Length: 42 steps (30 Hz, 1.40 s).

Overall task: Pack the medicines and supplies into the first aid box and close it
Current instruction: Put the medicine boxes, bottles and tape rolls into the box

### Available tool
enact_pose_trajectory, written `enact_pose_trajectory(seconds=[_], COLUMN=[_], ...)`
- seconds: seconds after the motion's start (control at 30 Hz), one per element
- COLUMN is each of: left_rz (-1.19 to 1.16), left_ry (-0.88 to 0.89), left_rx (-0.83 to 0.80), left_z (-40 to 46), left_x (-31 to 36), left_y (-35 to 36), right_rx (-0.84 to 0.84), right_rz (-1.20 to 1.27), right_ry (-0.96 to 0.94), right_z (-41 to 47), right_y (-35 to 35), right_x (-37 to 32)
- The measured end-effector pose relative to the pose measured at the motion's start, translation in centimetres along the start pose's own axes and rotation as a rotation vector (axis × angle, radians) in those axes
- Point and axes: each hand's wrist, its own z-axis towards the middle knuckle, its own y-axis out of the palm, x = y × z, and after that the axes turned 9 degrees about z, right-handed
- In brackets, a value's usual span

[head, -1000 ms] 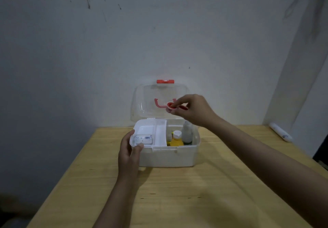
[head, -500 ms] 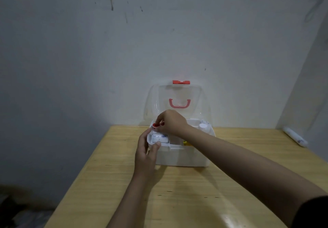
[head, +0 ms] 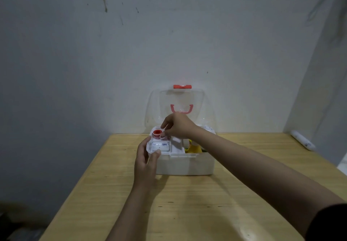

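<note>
Box (head: pixel 185 163) sitting frame centre on table (head: pixel 187 203), clear lid (head: pixel 181 105) standing open against wall. Left hand (head: pixel 145 162) gripping box's left front corner, thumb lying on tray (head: pixel 176 147) rim. Right hand (head: pixel 178 126) hovering over tray's rear-left pocket, fingertips pinching red tape roll (head: pixel 157 133). Yellow bottle (head: pixel 194 147) showing in right compartment.

1. We see a white first aid box (head: pixel 185 163) standing open on the table, its clear lid (head: pixel 181 105) upright with a red latch on top and a red handle.
2. A small red-capped roll (head: pixel 157 133) sits in the tray's far-left compartment.
3. A white labelled packet (head: pixel 160 146) lies flat in the near-left compartment.
4. A yellow bottle (head: pixel 195 147) stands in the deeper right section — partly hidden.
</note>
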Motion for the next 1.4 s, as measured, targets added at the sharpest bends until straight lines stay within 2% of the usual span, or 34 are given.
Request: enact_pose_trajectory(seconds=[0.27, 0.4, 0.53, 0.67, 0.9, 1.07, 1.17, 1.27, 1.4], left_rz=[0.016, 0.024, 0.041, 0.067, 0.104, 0.157, 0.182, 0.196, 0.206], left_ry=[-0.003, -0.006, 0.001, 0.008, 0.018, 0.05, 0.06, 0.07, 0.042], left_rx=[0.014, 0.02, 0.027, 0.064, 0.174, 0.19, 0.203, 0.206, 0.209], left_z=[-0.1, -0.1, -0.1, 0.1, -0.1, 0.1, 0.1, 0.2, 0.5], left_x=[0.4, 0.3, 0.4, 0.1, -0.2, -0.5, -0.6, -0.7, -1.1], left_y=[0.1, 0.1, 0.1, 0.4, 1.9, 2.1, 2.3, 2.3, 2.2], right_rx=[-0.003, 0.112, 0.306, 0.543, 0.723, 0.91, 0.971, 0.935, 0.989], right_rz=[-0.033, 0.05, 0.068, 0.097, -0.312, -0.49, -0.509, -0.475, -0.283], right_ry=[-0.035, -0.044, -0.019, 0.123, 0.527, 0.586, 0.669, 0.795, 0.767], right_z=[0.6, -0.7, -3.8, -8.4, -17.0, -18.4, -18.0, -17.6, -17.6], right_y=[-0.5, -3.1, -6.9, -9.5, -12.4, -15.4, -16.7, -17.3, -17.9], right_x=[0.4, 0.9, 4.1, 11.5, 25.5, 29.1, 30.4, 31.7, 32.2])
